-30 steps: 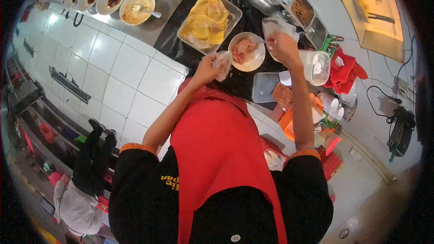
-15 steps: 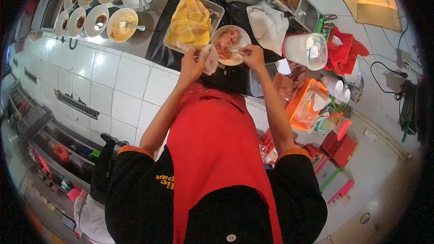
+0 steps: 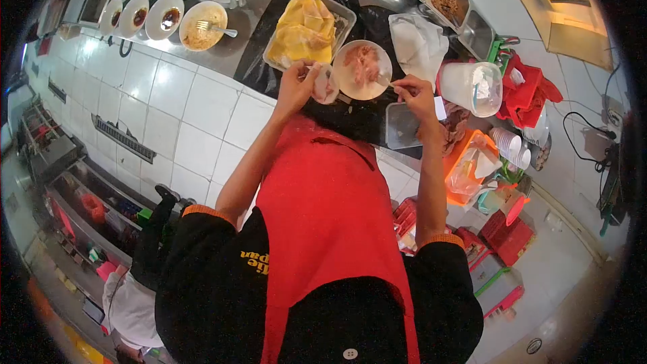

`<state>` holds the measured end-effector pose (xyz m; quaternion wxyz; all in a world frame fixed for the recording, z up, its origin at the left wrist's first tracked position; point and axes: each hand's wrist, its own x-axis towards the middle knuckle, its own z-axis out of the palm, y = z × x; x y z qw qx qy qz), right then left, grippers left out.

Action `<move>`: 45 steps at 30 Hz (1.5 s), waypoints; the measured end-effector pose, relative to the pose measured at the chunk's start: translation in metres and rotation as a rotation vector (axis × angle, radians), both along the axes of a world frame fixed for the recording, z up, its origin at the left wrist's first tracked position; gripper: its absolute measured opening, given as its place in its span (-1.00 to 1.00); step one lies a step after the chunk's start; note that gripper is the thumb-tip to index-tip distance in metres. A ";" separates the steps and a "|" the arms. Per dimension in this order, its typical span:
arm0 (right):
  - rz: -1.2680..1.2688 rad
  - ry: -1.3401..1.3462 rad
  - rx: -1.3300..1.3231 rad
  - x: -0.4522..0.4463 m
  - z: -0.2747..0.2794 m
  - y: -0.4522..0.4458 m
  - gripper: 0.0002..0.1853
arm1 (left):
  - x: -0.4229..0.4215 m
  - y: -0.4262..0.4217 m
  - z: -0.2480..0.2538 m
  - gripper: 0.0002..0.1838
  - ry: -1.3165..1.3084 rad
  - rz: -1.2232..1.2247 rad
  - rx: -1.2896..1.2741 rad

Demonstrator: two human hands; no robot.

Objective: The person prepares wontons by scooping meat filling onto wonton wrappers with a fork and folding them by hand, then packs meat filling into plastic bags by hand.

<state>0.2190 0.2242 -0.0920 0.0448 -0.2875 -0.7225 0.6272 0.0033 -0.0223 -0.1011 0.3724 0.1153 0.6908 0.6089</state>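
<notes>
My left hand [image 3: 300, 86] is closed on the edge of a thin, pale dumpling wrapper [image 3: 326, 87], which has some pinkish filling on it. Just right of the wrapper stands a white bowl [image 3: 375, 92] of pink minced meat [image 3: 362, 63]. My right hand [image 3: 414, 92], at the bowl's right rim, grips the handle of a fork [image 3: 386, 81] whose head reaches into the bowl. Behind my left hand, a yellow sheet of wrappers [image 3: 304, 27] lies in a clear rectangular tray [image 3: 345, 19].
Bowls with dark sauce [image 3: 163, 19] and a used plate with a fork [image 3: 201, 39] line the counter's left. A white cloth [image 3: 419, 44], metal food pans [image 3: 448, 1] and a tub of white powder [image 3: 472, 87] stand right. Another person [image 3: 135, 310] is at lower left.
My right hand has drawn the fork toward the bowl's right side. The wrapper in my left hand now shows more of its face, with pink filling. The whole view has shifted slightly.
</notes>
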 end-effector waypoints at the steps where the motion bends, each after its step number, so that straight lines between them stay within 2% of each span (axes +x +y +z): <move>1: -0.004 0.019 -0.005 0.002 0.006 -0.001 -0.89 | -0.001 0.000 0.002 -0.72 -0.041 -0.034 -0.002; 9: 0.091 0.142 -0.136 -0.023 0.057 -0.037 -0.90 | -0.010 -0.004 0.013 -0.67 -0.058 -0.142 -0.020; 11: 0.097 0.137 -0.173 -0.033 0.048 -0.050 -0.90 | -0.012 -0.004 -0.001 -0.65 -0.150 -0.131 0.061; 14: 0.062 0.062 -0.247 -0.039 0.016 -0.071 -0.87 | -0.013 -0.007 -0.020 -0.65 -0.138 -0.082 0.136; 16: 0.085 -0.008 -0.243 -0.043 0.002 -0.080 -0.86 | -0.014 -0.008 -0.016 -0.65 -0.118 -0.086 0.141; 18: 0.056 -0.055 -0.289 -0.048 0.012 -0.091 -0.89 | -0.016 -0.010 -0.008 -0.64 -0.099 -0.094 0.144; 20: 0.080 -0.252 -0.150 -0.057 0.029 -0.099 -0.84 | -0.016 -0.012 0.003 -0.68 -0.057 -0.155 0.116; 21: 0.073 -0.253 -0.150 -0.060 0.033 -0.101 -0.84 | -0.014 -0.011 0.007 -0.68 -0.059 -0.162 0.117; 23: 0.184 -0.256 0.271 -0.068 0.040 -0.105 -0.87 | -0.010 -0.009 0.017 -0.73 0.009 -0.178 0.127; 24: 0.170 -0.258 0.272 -0.077 0.050 -0.110 -0.87 | -0.008 -0.007 0.024 -0.73 0.009 -0.191 0.130; 26: 0.241 -0.417 0.752 -0.098 0.070 -0.122 -0.86 | -0.003 -0.002 0.036 -0.76 0.102 -0.213 0.081; 27: 0.217 -0.338 0.923 -0.105 0.072 -0.129 -0.75 | 0.000 0.000 0.034 -0.76 0.099 -0.223 0.085; 28: 0.211 -0.346 0.924 -0.110 0.074 -0.131 -0.75 | 0.001 0.001 0.032 -0.76 0.130 -0.203 0.117; 30: 0.396 -0.555 0.922 -0.123 0.085 -0.129 -0.70 | 0.001 0.003 0.032 -0.76 0.167 -0.178 0.154; 32: 0.398 -0.530 0.901 -0.118 0.117 -0.129 -0.74 | -0.002 -0.001 0.033 -0.76 -0.125 0.012 0.111; 33: 0.399 -0.508 0.874 -0.114 0.129 -0.130 -0.78 | -0.002 -0.002 0.032 -0.76 -0.123 0.023 0.111; 35: 0.377 -0.480 0.950 -0.107 0.127 -0.132 -0.82 | 0.002 0.001 0.031 -0.76 0.202 -0.103 0.147; 38: 0.300 -0.470 1.012 -0.097 0.137 -0.133 -0.86 | 0.010 0.003 0.019 -0.76 0.055 -0.107 0.126; 39: 0.246 -0.493 0.994 -0.092 0.143 -0.134 -0.84 | 0.009 0.003 0.037 -0.76 0.020 -0.083 0.127; 43: 0.233 -0.472 0.934 -0.061 0.160 -0.119 -0.85 | 0.009 0.002 0.019 -0.76 0.056 -0.043 0.199; 45: 0.128 -0.267 0.781 -0.050 0.164 -0.106 -0.89 | 0.007 0.001 0.014 -0.76 0.168 -0.020 0.179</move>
